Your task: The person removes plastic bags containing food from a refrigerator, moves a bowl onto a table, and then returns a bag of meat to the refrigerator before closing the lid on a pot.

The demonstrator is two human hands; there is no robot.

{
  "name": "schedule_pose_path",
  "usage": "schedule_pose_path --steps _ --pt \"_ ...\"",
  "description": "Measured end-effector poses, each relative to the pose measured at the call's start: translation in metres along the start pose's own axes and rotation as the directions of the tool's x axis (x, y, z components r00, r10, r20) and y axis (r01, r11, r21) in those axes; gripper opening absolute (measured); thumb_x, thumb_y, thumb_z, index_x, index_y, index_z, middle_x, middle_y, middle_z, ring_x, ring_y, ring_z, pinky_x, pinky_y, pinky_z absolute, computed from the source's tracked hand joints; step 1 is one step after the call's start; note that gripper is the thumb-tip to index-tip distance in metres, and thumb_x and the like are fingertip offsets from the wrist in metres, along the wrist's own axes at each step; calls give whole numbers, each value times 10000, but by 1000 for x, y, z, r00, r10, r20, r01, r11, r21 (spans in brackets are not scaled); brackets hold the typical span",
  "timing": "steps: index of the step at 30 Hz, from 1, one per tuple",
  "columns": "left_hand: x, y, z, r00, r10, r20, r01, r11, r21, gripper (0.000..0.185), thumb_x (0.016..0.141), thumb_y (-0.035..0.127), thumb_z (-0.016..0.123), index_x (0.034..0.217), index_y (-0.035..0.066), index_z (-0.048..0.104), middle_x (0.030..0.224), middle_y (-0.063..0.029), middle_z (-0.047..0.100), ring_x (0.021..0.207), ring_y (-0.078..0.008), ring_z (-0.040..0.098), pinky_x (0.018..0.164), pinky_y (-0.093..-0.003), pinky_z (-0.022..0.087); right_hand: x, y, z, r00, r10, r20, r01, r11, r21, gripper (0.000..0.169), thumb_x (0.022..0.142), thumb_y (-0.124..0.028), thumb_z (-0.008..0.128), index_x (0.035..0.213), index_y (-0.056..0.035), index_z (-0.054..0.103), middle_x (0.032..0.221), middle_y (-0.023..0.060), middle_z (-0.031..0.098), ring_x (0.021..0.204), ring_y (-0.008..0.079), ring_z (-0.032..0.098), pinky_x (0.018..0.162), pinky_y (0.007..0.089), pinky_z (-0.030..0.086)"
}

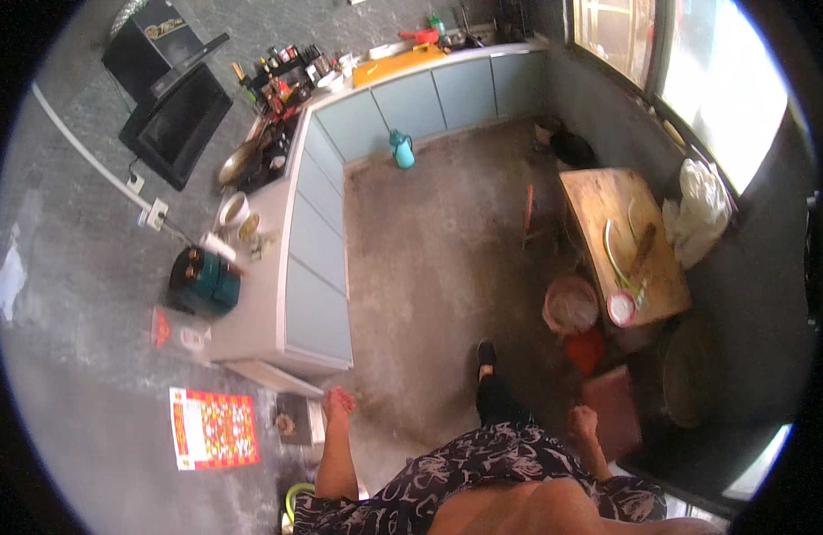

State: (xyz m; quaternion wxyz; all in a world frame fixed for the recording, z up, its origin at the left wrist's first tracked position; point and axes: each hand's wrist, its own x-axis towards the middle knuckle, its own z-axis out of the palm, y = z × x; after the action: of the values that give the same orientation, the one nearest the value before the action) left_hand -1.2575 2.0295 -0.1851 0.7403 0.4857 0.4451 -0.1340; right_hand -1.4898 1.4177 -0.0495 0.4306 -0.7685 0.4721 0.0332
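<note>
My left hand (338, 403) hangs at my left side, its fingers loosely curled with no object visible in them, near the end of the counter. My right hand (583, 422) is at my right side, curled, beside a dark red board or box (612, 411); whether it holds anything does not show. To the right stands a wooden table (588, 190), on which lie green onions (612, 251) and a dark brown elongated thing (644, 249). A red-rimmed bowl with white contents (622, 308) sits at the table's near end.
A pink basin (570, 305) and a red container (584, 350) stand beside the table. An L-shaped counter (264, 267) carries a green appliance (204, 281), a white bowl (234, 210), a stove and an orange cutting board (398, 65). A turquoise thermos (402, 150) stands on the floor.
</note>
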Motion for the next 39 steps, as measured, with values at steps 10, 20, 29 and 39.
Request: schedule_pose_path --steps 10,20,29,39 --pt "2 -105 -12 882 -383 274 319 914 251 338 962 404 518 1123 111 564 942 -60 623 845 -217 620 726 -336 505 129 -260 94 990 -32 134 23 997 70 171 938 -165 555 924 2 591 657 39 555 530 118 514 455 294 408" --pt "15 -98 32 871 -491 0 486 864 133 233 948 349 557 938 117 541 758 -32 543 670 -179 533 598 -323 453 264 -293 93 988 -32 148 24 998 58 149 900 -168 544 850 -37 595 627 29 531 498 139 498 440 302 414" --pt "221 141 332 946 16 323 -29 999 35 224 937 338 591 902 124 536 713 -3 515 586 -119 496 534 -268 442 275 -270 88 892 370 261 -407 907 105 204 886 -218 581 737 -80 564 583 24 507 466 158 488 403 316 402" --pt "204 154 468 799 110 591 -366 868 334 320 995 350 502 1175 94 568 1032 0 598 938 -88 551 814 -284 473 383 -377 47 979 138 151 -171 957 233 218 897 -219 586 715 -119 520 563 4 472 428 135 455 367 291 375"
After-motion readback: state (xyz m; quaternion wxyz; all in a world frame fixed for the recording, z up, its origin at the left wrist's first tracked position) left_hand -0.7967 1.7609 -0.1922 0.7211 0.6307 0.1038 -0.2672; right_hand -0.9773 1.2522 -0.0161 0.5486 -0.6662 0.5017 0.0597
